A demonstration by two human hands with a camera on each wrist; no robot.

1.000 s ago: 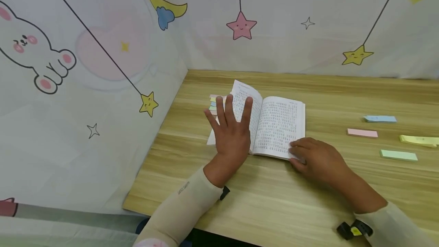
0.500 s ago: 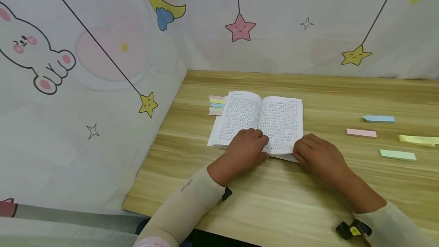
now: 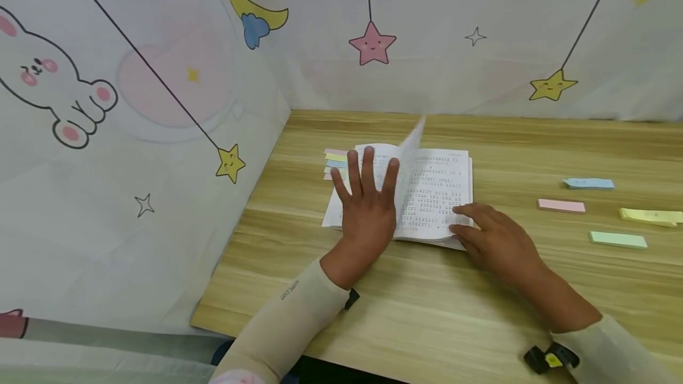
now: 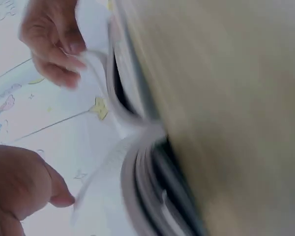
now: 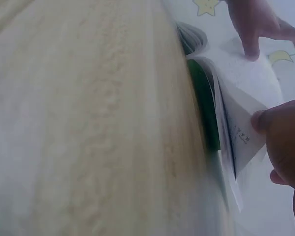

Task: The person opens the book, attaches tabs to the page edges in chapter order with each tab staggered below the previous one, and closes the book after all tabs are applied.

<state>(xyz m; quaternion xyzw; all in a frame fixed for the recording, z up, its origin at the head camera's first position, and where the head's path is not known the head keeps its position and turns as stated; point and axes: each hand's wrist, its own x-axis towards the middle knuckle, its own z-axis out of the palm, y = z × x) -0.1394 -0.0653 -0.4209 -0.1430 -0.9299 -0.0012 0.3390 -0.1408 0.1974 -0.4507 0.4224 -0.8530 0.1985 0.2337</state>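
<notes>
An open book (image 3: 434, 182) with closely printed pages lies on the wooden table. My left hand (image 3: 368, 218) is spread over its left page with straight fingers. A single leaf (image 3: 411, 147) stands up near the spine, just right of that hand. At the lower right corner of the book, my right hand (image 3: 498, 242) pinches the page edge. In the right wrist view its thumb (image 5: 259, 121) lies against a lifted page corner (image 5: 243, 135). Coloured index tabs (image 3: 335, 157) stick out from the book's left side, partly behind the left fingers.
To the right on the table (image 3: 427, 307) lie a blue sticky-note strip (image 3: 589, 184), a pink strip (image 3: 561, 205), a yellow strip (image 3: 648, 216) and a green strip (image 3: 619, 240). A patterned wall covering (image 3: 427, 76) borders the table at the back and left.
My left hand went from spread to drawn in over the book's lower middle, then back left and spread again. A new leaf now stands up. My right hand stays at the corner.
</notes>
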